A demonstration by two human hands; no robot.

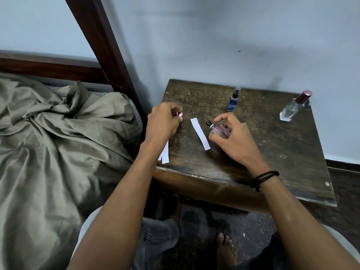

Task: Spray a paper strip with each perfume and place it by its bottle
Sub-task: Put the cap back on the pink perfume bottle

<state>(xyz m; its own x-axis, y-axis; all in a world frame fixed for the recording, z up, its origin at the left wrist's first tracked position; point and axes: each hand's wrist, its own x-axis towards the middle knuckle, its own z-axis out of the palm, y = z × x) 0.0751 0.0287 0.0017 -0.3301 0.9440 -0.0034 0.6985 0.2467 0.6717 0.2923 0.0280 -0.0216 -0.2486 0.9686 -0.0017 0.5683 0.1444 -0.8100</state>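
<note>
My right hand grips a pink perfume bottle, tilted with its black nozzle toward the left and its cap off. A white paper strip lies flat on the table just left of that bottle. My left hand pinches the pink cap near the table's left side. More white strips lie under my left wrist at the table's front left corner. A small blue bottle stands at the back. A clear bottle with a dark pink cap stands at the back right.
The worn dark wooden table stands against a pale blue wall. A bed with an olive sheet and a dark wooden bedpost lies close on the left. My knees and bare feet are below the table's front edge.
</note>
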